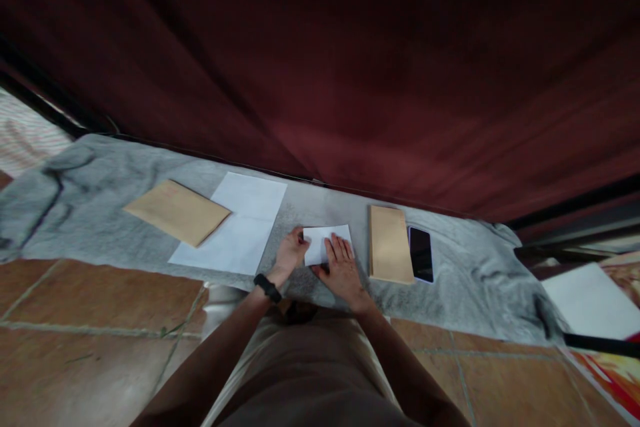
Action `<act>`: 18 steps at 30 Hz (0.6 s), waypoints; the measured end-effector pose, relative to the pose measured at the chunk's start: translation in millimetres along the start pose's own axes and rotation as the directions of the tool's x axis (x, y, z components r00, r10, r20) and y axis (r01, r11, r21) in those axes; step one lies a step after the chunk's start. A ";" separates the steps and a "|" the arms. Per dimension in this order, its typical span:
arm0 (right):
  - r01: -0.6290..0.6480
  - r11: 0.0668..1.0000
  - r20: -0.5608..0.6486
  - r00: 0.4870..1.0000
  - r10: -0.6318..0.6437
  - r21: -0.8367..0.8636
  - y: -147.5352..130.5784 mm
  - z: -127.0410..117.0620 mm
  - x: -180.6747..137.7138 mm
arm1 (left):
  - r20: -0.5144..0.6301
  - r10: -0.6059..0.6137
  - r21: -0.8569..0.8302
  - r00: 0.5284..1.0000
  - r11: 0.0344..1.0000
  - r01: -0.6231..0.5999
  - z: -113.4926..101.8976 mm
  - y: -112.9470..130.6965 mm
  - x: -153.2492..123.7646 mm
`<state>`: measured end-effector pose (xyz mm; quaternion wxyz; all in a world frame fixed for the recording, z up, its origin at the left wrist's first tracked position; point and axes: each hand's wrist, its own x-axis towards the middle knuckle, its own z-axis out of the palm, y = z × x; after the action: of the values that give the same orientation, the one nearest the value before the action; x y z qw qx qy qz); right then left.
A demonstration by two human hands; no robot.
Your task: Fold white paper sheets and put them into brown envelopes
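Note:
A small folded white paper (320, 239) lies on a grey cloth (125, 167) spread over the tiled floor. My left hand (291, 251), with a black band at the wrist, curls its fingers against the paper's left edge. Flat on the paper's lower right part rests my right hand (341, 265), fingers stretched out. A brown envelope (390, 252) lies just right of the paper, with a dark phone (421, 253) beside it. Further left, a second brown envelope (177, 211) overlaps a large white sheet (235, 230).
A dark red curtain (350, 67) hangs behind the cloth. Brown floor tiles (90, 320) run along the near side. At the right edge lie a white sheet (590, 300) and a colourful printed item (615, 367). My knees fill the bottom centre.

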<state>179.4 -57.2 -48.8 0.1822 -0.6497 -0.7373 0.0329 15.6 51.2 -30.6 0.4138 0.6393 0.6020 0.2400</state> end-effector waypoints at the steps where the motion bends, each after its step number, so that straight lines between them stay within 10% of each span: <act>1: -0.001 1.000 0.000 1.000 0.001 0.004 -0.8 -0.1 0.1 | 0.006 0.000 -0.017 1.000 1.000 0.000 -1.1 1.0 -0.1; 14: -0.074 0.971 -0.075 0.993 0.093 0.226 -12.2 -14.4 12.0 | 0.068 0.030 -0.396 0.997 0.918 -0.001 -6.3 33.2 -17.5; 18: -0.199 0.606 -0.096 0.903 0.419 0.770 -12.2 -29.7 31.5 | -0.082 0.009 -0.554 0.997 0.831 -0.053 -18.0 39.1 -14.9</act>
<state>174.3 -34.1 -10.4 0.5200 -0.6343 -0.5021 0.2743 21.0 43.8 14.0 0.5543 0.4918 0.5112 0.4354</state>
